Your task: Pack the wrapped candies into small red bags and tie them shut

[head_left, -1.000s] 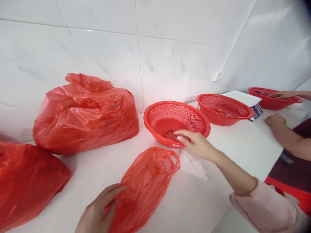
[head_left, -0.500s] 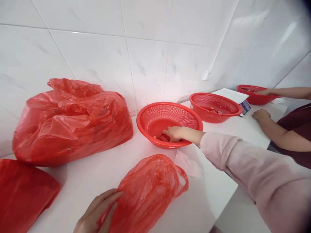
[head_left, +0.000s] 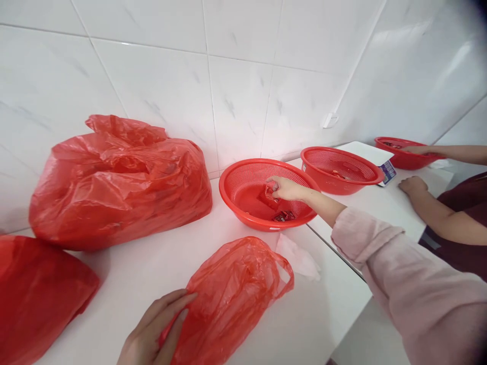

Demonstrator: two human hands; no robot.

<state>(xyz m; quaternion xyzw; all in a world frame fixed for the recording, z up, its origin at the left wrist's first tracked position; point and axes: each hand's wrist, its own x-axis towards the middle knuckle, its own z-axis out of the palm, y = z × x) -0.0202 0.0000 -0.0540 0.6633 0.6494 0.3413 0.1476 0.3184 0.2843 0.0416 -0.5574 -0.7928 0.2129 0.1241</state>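
My left hand pinches the near edge of a thin red plastic bag that lies crumpled on the white table, one handle loop pointing right. My right hand is closed on a small red wrapped packet, held up inside the nearest red plastic basket. Below it, several more small dark-red packets lie on the basket floor, toward its front right. What the packets contain cannot be made out.
A large stuffed red bag rests against the tiled wall, with dark red material at left. White tissue lies beside the thin bag. Rightward stand a second basket, a white scale and a third basket, where another person's hand reaches in.
My right hand has risen from the packets at the basket's front and moved slightly toward its back, lifting a red packet. My left hand stays on the bag. The view has shifted slightly.
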